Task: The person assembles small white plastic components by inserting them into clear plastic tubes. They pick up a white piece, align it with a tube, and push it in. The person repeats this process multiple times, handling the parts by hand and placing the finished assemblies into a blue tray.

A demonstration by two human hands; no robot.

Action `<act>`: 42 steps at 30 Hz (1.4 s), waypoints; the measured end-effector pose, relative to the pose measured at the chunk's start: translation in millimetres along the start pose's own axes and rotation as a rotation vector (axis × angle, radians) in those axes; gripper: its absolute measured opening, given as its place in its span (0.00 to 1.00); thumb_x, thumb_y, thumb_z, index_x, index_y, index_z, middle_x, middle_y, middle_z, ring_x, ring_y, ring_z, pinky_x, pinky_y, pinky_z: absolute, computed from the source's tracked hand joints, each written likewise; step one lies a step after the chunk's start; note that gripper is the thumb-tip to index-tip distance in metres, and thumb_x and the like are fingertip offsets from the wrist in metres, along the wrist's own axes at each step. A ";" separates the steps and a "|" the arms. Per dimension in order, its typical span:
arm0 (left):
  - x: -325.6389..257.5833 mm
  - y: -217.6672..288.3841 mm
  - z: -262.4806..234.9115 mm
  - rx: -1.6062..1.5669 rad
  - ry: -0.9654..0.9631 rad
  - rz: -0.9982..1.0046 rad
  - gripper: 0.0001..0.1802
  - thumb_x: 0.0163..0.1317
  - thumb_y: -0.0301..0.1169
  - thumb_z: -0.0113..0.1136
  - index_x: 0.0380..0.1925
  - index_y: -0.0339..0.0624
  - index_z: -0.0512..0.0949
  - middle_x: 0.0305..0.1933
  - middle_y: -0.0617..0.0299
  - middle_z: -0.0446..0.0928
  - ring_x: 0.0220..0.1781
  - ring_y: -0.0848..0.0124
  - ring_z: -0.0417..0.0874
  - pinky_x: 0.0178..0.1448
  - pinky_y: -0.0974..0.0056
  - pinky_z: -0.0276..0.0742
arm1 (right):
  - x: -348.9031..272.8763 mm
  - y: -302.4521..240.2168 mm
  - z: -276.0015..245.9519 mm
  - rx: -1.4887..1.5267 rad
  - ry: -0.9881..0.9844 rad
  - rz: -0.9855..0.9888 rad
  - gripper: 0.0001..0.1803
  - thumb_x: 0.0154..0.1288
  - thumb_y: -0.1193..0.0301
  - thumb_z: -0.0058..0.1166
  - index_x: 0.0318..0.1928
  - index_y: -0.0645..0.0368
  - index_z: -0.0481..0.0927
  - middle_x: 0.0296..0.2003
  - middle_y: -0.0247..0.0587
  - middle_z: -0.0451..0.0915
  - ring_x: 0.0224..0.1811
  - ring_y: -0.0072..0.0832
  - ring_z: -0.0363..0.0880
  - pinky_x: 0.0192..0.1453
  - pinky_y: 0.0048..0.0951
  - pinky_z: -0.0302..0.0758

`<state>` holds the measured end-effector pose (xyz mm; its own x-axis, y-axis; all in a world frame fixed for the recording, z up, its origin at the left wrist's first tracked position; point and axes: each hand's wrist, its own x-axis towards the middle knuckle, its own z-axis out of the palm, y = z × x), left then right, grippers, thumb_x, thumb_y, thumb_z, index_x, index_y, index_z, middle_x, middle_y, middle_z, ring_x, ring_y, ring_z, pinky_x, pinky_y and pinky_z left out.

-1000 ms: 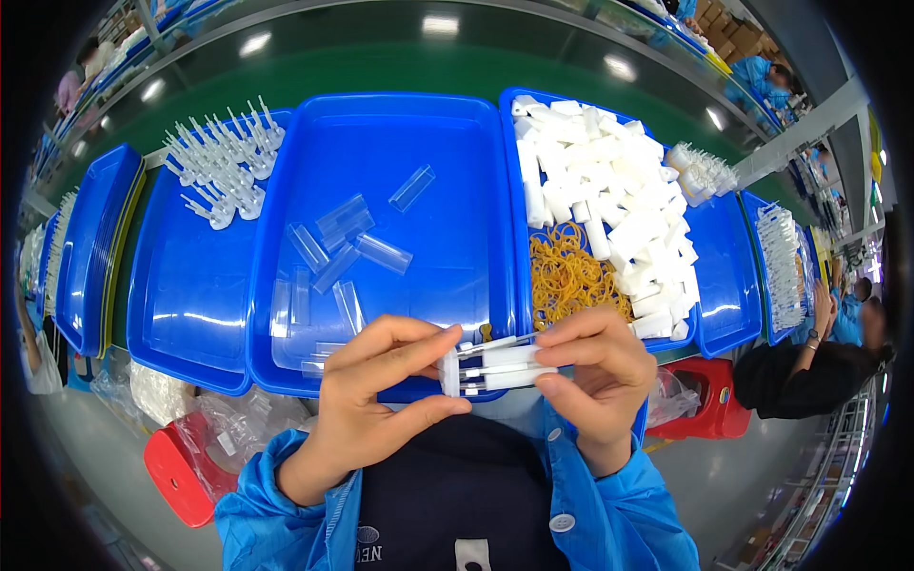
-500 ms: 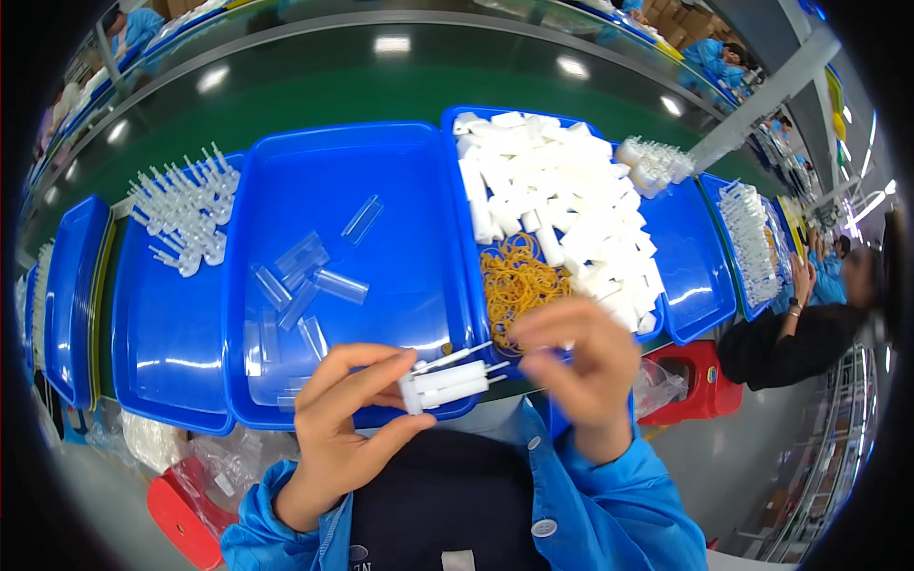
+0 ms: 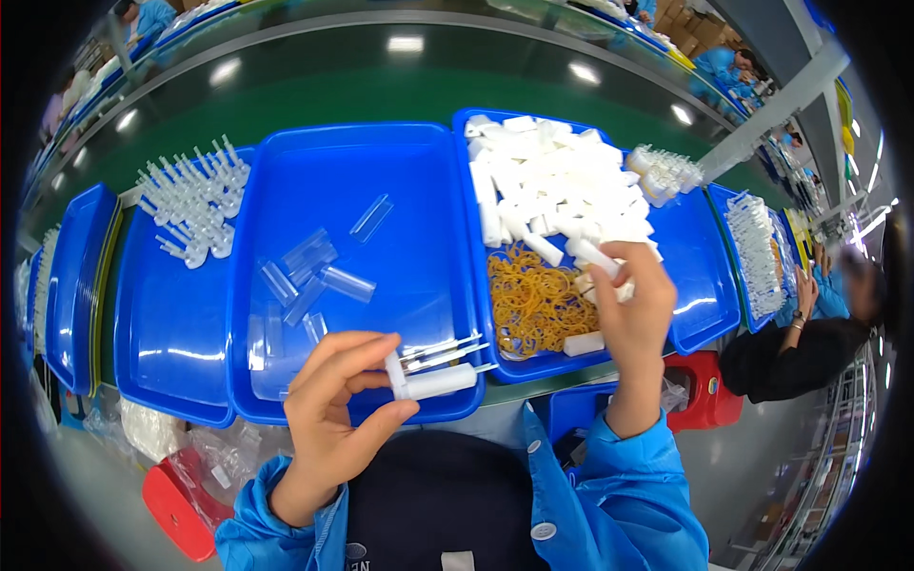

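Between the thumb and fingers of my left hand point(image 3: 333, 404) is a white plastic base with thin metal-tipped pins point(image 3: 398, 375), pins pointing right. One white foam sleeve point(image 3: 441, 383) sits around a pin; other pins are bare. My right hand point(image 3: 635, 305) pinches another white foam sleeve point(image 3: 595, 257) over the right-hand tray. Below it lie a heap of white foam sleeves point(image 3: 557, 176) and a pile of yellow rubber bands point(image 3: 538, 300) in the same tray. A loose sleeve point(image 3: 584, 344) rests at the tray's near edge.
The blue tray point(image 3: 381, 157) in the middle holds several clear tubes point(image 3: 309, 257). White pinned bases stand in groups in the left tray point(image 3: 198, 200) and at the right point(image 3: 664, 173). A red stool point(image 3: 709, 385) is at the right; a co-worker's hand point(image 3: 806, 285) shows farther right.
My right hand has moved from near the pinned base to the foam heap and now pinches a sleeve. The base in my left hand has turned slightly, showing its pins more spread.
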<state>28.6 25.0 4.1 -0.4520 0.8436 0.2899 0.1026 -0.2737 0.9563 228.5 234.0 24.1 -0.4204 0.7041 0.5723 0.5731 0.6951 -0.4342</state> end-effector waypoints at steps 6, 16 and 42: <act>2.4 -1.4 -0.4 -0.022 -0.039 0.013 0.28 0.49 0.15 0.69 0.53 0.30 0.75 0.54 0.47 0.71 0.54 0.60 0.80 0.56 0.59 0.83 | -4.9 4.8 6.4 0.142 -0.009 0.004 0.11 0.50 0.84 0.61 0.35 0.62 0.77 0.29 0.37 0.77 0.28 0.24 0.76 0.31 0.24 0.71; 1.5 -4.8 -3.2 -0.066 -0.018 0.027 0.27 0.50 0.17 0.70 0.53 0.28 0.76 0.53 0.47 0.72 0.54 0.60 0.80 0.56 0.58 0.83 | -31.4 -38.0 -0.7 1.117 -0.319 0.199 0.12 0.50 0.88 0.61 0.37 0.69 0.80 0.43 0.48 0.76 0.45 0.29 0.78 0.48 0.26 0.77; -2.4 -1.5 -0.5 0.151 -0.075 0.081 0.27 0.46 0.21 0.74 0.50 0.32 0.80 0.51 0.49 0.77 0.50 0.62 0.82 0.53 0.64 0.81 | -43.1 -70.3 3.1 1.109 -0.357 0.256 0.13 0.50 0.86 0.64 0.40 0.69 0.84 0.44 0.47 0.77 0.44 0.29 0.81 0.46 0.25 0.81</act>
<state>29.1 23.1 2.0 -0.3700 0.8554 0.3625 0.2706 -0.2741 0.9229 204.1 155.2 27.8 -0.6546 0.7196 0.2318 -0.1776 0.1517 -0.9723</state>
